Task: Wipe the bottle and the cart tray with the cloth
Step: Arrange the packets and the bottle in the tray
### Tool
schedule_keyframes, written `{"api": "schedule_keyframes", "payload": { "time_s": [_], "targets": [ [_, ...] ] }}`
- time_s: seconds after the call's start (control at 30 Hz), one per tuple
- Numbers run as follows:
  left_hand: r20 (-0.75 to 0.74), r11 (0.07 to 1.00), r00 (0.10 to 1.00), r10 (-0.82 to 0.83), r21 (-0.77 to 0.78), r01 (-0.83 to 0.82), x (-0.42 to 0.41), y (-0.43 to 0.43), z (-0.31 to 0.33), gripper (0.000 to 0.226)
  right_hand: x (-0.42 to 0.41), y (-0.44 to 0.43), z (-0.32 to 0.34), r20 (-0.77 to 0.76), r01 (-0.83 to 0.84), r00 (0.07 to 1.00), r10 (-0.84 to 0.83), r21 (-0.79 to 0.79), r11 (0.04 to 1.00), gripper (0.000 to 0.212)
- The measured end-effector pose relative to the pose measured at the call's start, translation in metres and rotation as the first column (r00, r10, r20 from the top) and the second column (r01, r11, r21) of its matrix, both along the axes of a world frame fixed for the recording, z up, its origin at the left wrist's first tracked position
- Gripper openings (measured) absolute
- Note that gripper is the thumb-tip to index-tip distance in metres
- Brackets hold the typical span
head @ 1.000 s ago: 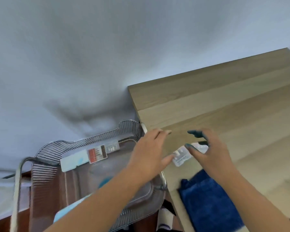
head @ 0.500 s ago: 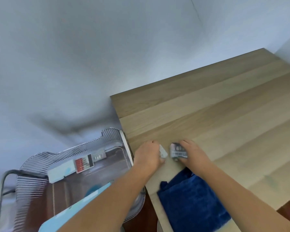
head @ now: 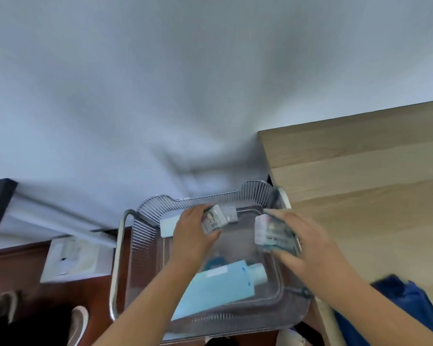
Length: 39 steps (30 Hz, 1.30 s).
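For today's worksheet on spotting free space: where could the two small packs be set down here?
The light wooden tabletop is bare from its far edge down to the dark blue cloth. The clear ribbed cart tray is crowded: a pale blue bottle fills its near half, and the left hand and right hand hold packs over its far half.

Two small boxes, one bottle, one tray, one cloth.

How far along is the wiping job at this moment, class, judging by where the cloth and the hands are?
Nothing shows as wiped. In hand: the left hand and right hand each hold a small box over the clear cart tray. Left to do: the blue cloth lies unheld on the wooden table, and the light blue bottle lies in the tray, untouched.
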State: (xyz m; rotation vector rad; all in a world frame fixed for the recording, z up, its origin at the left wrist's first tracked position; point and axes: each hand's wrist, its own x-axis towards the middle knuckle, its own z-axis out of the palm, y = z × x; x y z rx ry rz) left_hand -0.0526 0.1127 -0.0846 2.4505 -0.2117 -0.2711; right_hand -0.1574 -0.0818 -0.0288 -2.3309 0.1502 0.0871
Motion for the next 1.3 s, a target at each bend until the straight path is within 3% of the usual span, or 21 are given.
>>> {"api": "schedule_keyframes", "payload": {
  "time_s": [0.1,0.23,0.4,0.53,0.8,1.3],
  "targets": [
    [-0.051,0.993,0.999,-0.008,0.114,0.014,0.031,0.040,-0.040,0.055,0.046,0.053,-0.040,-0.019,-0.098,0.995,0.097,-0.094,0.991,0.063],
    [-0.090,0.974,0.991,-0.095,0.195,0.111,0.060,0.053,-0.083,0.054,0.104,0.079,-0.100,-0.147,-0.077,0.988,0.043,-0.232,0.970,0.057],
    [-0.082,0.954,0.973,-0.217,0.195,0.229,0.067,0.035,-0.096,0.052,0.124,0.072,-0.143,-0.230,-0.119,0.972,0.055,-0.273,0.955,0.058],
    [-0.078,0.965,0.976,-0.203,0.152,0.212,0.074,0.033,-0.117,0.049,0.135,0.076,-0.170,-0.223,-0.114,0.974,0.041,-0.326,0.939,0.057],
    [-0.075,0.976,0.985,-0.157,0.138,0.166,0.072,0.049,-0.128,0.059,0.127,0.072,-0.180,-0.189,-0.004,0.981,-0.045,-0.252,0.968,0.058],
    [-0.076,0.985,0.992,-0.098,0.138,0.108,0.072,0.053,-0.128,0.060,0.137,0.080,-0.179,-0.176,-0.011,0.984,-0.034,-0.251,0.968,0.053]
  ]
}}
